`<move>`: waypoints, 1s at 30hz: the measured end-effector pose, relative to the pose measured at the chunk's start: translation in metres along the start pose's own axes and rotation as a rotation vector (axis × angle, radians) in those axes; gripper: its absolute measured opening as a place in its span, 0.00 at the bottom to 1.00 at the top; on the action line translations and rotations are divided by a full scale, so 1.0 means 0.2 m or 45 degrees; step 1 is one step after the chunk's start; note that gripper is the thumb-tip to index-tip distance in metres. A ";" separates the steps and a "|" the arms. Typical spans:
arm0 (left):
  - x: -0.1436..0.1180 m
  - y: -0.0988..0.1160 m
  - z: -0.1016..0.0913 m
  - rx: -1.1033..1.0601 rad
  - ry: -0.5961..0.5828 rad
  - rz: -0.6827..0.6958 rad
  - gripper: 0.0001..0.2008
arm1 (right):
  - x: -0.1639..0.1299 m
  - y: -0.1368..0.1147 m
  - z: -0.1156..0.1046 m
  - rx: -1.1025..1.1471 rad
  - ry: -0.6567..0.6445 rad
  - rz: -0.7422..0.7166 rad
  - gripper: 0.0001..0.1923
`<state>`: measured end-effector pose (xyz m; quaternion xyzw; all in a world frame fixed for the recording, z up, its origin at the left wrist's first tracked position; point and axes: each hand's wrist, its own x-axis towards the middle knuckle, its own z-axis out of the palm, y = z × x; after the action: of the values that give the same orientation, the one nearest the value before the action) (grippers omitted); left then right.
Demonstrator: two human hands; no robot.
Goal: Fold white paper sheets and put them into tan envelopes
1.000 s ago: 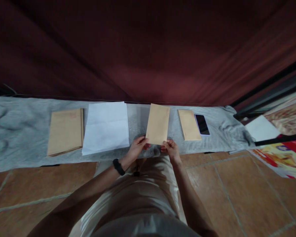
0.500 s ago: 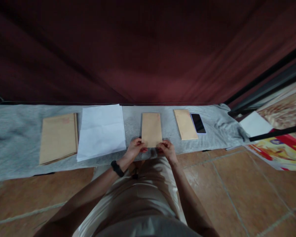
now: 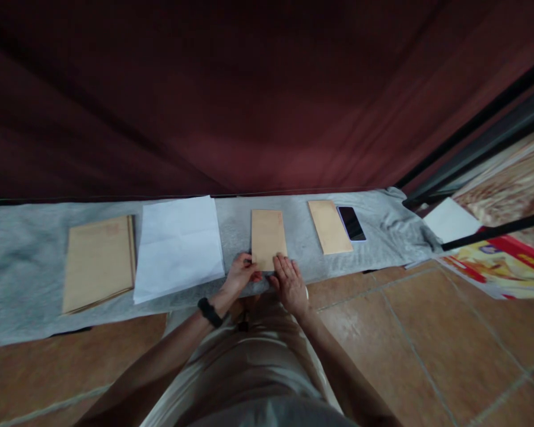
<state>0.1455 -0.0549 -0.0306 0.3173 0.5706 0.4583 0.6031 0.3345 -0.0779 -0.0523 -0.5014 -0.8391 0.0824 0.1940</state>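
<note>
A brown paper envelope (image 3: 267, 234) lies in front of me on a grey cloth (image 3: 235, 222), with small red print near its upper right corner. My left hand (image 3: 241, 274) pinches its lower left corner between thumb and fingers. On the lower right corner my right hand (image 3: 291, 286) rests with fingers stretched flat across the paper. Another brown envelope (image 3: 330, 227) lies to the right, apart from both hands. Close by on the left is a stack of white paper sheets (image 3: 178, 248).
Larger brown envelopes (image 3: 98, 261) are stacked at the far left. A phone (image 3: 351, 223) lies beside the right-hand envelope. A dark red curtain (image 3: 249, 118) hangs behind the cloth. At the right stand a dark frame (image 3: 498, 230) and a red-and-yellow printed box (image 3: 507, 267). Tiled floor (image 3: 382, 332) lies below.
My right hand has gone from gripping the envelope's lower right corner to lying flat on it. The left hand keeps its pinch. The whole view has shifted slightly.
</note>
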 end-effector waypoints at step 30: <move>-0.06 0.04 0.07 -0.147 -0.165 -0.100 0.22 | 0.14 0.08 -0.05 1.147 0.496 0.838 0.32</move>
<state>0.1580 -0.0599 -0.0164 0.2886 0.5150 0.4449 0.6734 0.3397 -0.0463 -0.0415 -0.6095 -0.4709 0.3928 0.5025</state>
